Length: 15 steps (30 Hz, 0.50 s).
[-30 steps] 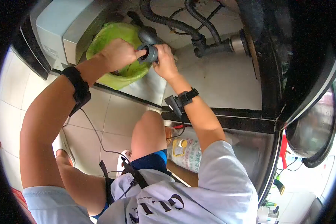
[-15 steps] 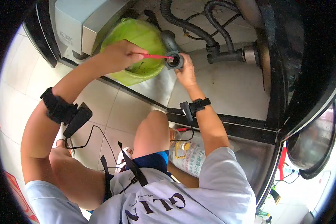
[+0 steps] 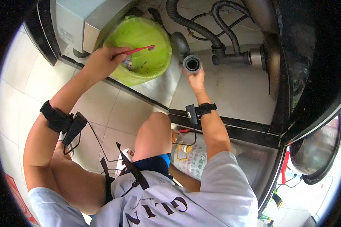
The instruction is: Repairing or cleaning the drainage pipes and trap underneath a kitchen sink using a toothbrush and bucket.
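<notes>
In my left hand (image 3: pixel 101 63) I hold a red toothbrush (image 3: pixel 139 49) by its handle, fingers closed round it. Its dirty-looking head hangs over a bin lined with a bright green bag (image 3: pixel 161 49), apart from the pipe. My right hand (image 3: pixel 196 78) is wrapped round the end of a grey plastic drain pipe (image 3: pixel 181 44) from below. The pipe's round open mouth is tilted up, and its inside looks dark. Dark bits and some litter lie in the green bag. The right fingers are partly hidden behind the pipe end.
Black corrugated hoses (image 3: pixel 193 27) run down to a black pipe fitting (image 3: pixel 231 58) at the cabinet's right. A grey box-shaped appliance (image 3: pixel 77 22) stands left of the bin. Below the cabinet's dark front edge (image 3: pixel 235 126) lie a yellow-capped bottle (image 3: pixel 184 152) and a printed white sack (image 3: pixel 191 166).
The toothbrush has come out of the pipe mouth and moved left over the bin with my left hand. My right hand has shifted slightly right with the pipe, whose mouth now tilts differently.
</notes>
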Each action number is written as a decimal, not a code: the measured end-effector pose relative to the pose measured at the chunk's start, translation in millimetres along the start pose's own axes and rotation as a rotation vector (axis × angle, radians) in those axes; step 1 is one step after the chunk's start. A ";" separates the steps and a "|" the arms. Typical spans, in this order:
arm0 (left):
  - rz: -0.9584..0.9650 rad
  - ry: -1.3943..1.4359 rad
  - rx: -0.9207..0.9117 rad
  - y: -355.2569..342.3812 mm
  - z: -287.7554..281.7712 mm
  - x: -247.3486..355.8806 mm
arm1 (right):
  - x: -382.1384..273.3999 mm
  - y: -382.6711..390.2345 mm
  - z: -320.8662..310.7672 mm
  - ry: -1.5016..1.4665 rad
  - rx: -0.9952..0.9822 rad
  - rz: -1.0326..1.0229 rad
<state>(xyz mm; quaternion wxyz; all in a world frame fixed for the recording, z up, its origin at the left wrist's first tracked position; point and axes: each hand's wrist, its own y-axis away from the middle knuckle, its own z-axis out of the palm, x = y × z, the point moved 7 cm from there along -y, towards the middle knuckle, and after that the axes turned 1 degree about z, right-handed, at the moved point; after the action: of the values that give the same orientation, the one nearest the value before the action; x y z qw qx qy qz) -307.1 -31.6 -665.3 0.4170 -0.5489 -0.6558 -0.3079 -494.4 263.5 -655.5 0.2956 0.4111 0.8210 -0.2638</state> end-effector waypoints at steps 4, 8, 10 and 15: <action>-0.027 -0.040 -0.013 4.5 2.0 4.3 | 6.8 2.1 -5.1 0.082 0.059 -0.014; 0.050 -0.117 0.053 8.4 1.1 7.4 | 6.6 4.4 -7.3 0.085 0.100 -0.039; 0.123 -0.162 0.107 10.0 0.1 12.9 | -2.7 6.6 -6.6 0.124 0.117 -0.082; 0.135 -0.295 0.119 9.5 3.1 17.7 | -6.6 10.2 -8.9 0.308 0.114 -0.204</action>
<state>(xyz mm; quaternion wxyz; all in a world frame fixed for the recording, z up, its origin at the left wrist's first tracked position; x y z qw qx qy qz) -299.3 -18.8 -651.6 0.3676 -0.6055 -0.6884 -0.1559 -485.0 271.4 -646.8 0.1143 0.3776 0.8776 -0.2724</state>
